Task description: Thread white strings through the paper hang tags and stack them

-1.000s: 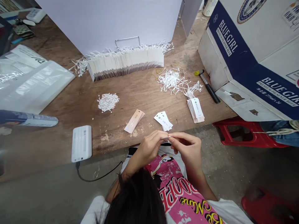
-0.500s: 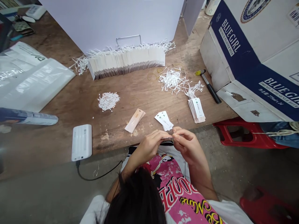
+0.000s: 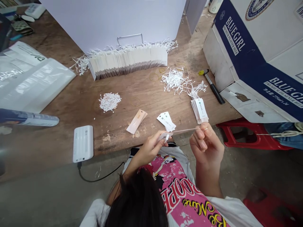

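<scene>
My left hand (image 3: 152, 145) is closed on a white hang tag (image 3: 163, 136) near the table's front edge. A string (image 3: 186, 130) with a white fastener (image 3: 167, 137) runs from the tag to my right hand (image 3: 207, 142), which pinches the far end and holds it taut. Just beyond the hands lie a few white tags (image 3: 166, 121) and some pinkish tags (image 3: 136, 121). A stack of strung tags (image 3: 200, 110) rests farther right, below a loose heap of white strings (image 3: 175, 80).
A long row of strung tags (image 3: 129, 63) stands against a white panel (image 3: 113, 22). Small white bits (image 3: 110, 102) are piled left of centre. A hammer (image 3: 214, 88) lies beside a beer carton (image 3: 220, 56). A power bank (image 3: 83, 144) sits at the front edge; a red stool (image 3: 248, 137) is at right.
My right hand has moved right, away from my left, drawing the string out straight. My left hand has tilted the tag so its face shows.
</scene>
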Demonstrator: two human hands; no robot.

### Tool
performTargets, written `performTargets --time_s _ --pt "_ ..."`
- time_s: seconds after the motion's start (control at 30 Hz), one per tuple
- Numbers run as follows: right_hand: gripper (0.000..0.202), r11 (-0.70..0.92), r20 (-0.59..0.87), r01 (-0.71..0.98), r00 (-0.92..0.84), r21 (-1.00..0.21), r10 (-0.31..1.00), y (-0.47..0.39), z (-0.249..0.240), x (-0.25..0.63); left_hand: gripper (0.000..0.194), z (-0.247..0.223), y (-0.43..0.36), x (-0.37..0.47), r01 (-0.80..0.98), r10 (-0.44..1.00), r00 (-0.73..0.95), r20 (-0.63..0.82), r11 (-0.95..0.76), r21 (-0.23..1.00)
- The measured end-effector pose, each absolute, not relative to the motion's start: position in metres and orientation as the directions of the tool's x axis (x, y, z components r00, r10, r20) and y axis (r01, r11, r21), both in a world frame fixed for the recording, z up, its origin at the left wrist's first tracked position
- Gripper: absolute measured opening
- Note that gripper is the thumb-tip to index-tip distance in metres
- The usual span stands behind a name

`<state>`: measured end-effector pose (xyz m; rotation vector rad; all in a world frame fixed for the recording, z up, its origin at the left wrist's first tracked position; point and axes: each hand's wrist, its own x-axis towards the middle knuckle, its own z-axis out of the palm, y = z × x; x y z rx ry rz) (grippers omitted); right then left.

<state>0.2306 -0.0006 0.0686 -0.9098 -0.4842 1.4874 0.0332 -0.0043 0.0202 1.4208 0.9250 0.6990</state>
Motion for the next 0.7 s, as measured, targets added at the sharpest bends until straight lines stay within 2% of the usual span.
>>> performTargets --time_s 0.13,0.2,0.37,0.43,0.5,0.57,0.7 --pt "0.018 -0.230 -0.298 -0.638 -0.002 -0.735 0.955 -0.003 0.066 0.231 0.029 0.027 -0.006 0.033 0.027 0.840 0.508 -0.189 0.204 0.979" --pt "0.016 -0.286 -0.333 -0.619 -0.042 -0.731 0.942 -0.005 0.065 0.231 0.032 0.029 -0.006 0.035 0.005 0.841 0.496 -0.218 0.249 0.969" --pt "0.030 -0.456 -0.442 -0.535 -0.164 -0.711 0.882 -0.011 0.054 0.220 0.027 0.033 -0.008 0.042 0.072 0.877 0.388 -0.284 0.278 0.958" --pt "0.024 -0.505 -0.471 -0.479 -0.199 -0.718 0.859 -0.014 0.047 0.214 0.024 0.033 -0.008 0.044 0.120 0.894 0.343 -0.289 0.263 0.957" --pt "0.016 -0.490 -0.459 -0.426 -0.181 -0.761 0.870 -0.017 0.041 0.207 0.022 0.033 -0.009 0.044 0.172 0.911 0.291 -0.291 0.249 0.953" --pt "0.012 -0.403 -0.391 -0.369 -0.112 -0.837 0.914 -0.019 0.039 0.202 0.022 0.032 -0.010 0.043 0.195 0.921 0.248 -0.300 0.256 0.947" --pt "0.005 -0.227 -0.246 -0.239 0.055 -0.944 0.968 -0.019 0.044 0.195 0.023 0.031 -0.012 0.042 0.110 0.919 0.211 -0.333 0.316 0.942"
